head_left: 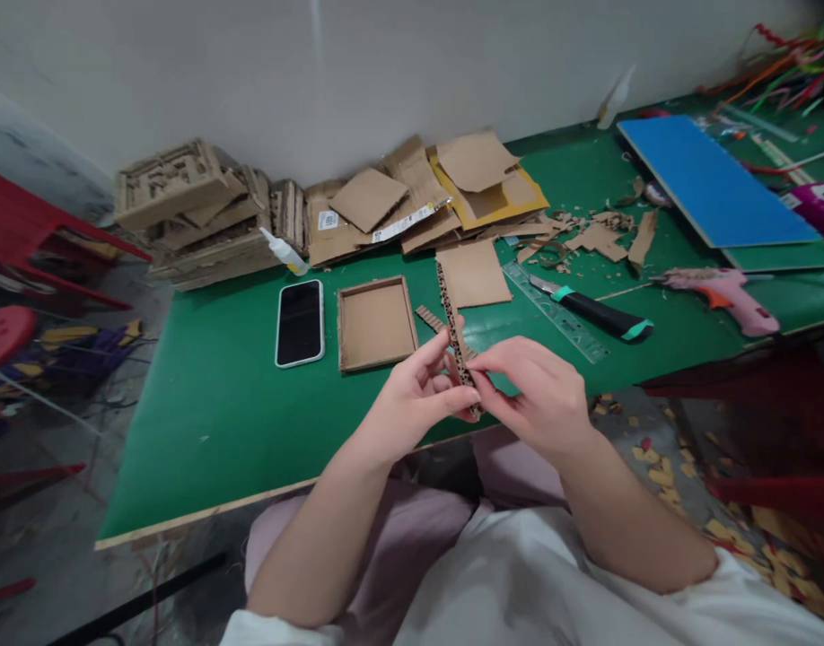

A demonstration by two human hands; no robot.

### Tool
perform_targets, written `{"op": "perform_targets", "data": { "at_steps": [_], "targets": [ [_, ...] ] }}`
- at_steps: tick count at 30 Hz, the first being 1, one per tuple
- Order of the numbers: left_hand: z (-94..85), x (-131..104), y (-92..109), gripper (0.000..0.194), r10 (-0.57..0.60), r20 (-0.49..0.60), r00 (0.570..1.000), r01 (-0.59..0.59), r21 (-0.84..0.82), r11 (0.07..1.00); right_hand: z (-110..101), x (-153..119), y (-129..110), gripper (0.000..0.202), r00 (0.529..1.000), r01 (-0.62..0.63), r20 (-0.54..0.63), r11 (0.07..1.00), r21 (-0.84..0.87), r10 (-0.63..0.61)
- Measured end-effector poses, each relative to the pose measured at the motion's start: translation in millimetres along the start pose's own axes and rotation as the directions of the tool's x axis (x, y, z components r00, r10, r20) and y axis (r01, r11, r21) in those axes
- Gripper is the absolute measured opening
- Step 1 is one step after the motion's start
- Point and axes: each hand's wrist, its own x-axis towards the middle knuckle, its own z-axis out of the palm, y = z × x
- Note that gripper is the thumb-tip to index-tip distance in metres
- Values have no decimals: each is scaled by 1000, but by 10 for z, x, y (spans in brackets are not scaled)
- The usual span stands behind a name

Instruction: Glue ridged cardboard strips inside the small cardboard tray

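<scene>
My left hand [429,386] is closed around a narrow cardboard piece [452,327], held on edge so its corrugated side shows. My right hand [537,390] pinches the lower part of the same piece from the right, thumb and forefinger together. A bit of corrugated strip shows by the right fingertips, partly hidden. Just beyond the left fingers lies a short corrugated strip [431,318]. To the left is a shallow cardboard tray [377,323] with raised edges. Behind the held piece lies a flat cardboard square [476,274].
A phone [300,323] and a small glue bottle [284,251] lie left. Rightward are a clear ruler [560,314], a utility knife [593,309] with blade out, a pink glue gun [722,296] and a blue board [714,179]. Stacked cardboard [197,220] and scraps [597,238] line the back.
</scene>
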Motion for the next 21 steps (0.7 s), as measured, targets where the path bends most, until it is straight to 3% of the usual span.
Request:
{"op": "perform_targets", "data": {
  "at_steps": [7,14,21],
  "targets": [
    [-51,2,-4,74,-26,83,996,29,-31,999,-33,22,-21,8,992,-126,18,990,64,125],
    [-43,8,-13,67,3,88,996,0,-34,999,-86,7,6,20,994,-80,79,994,78,74],
    [-20,-11,-22,64,42,38,998,-47,157,986,-88,-14,-11,18,988,-130,91,990,51,125]
  ]
}}
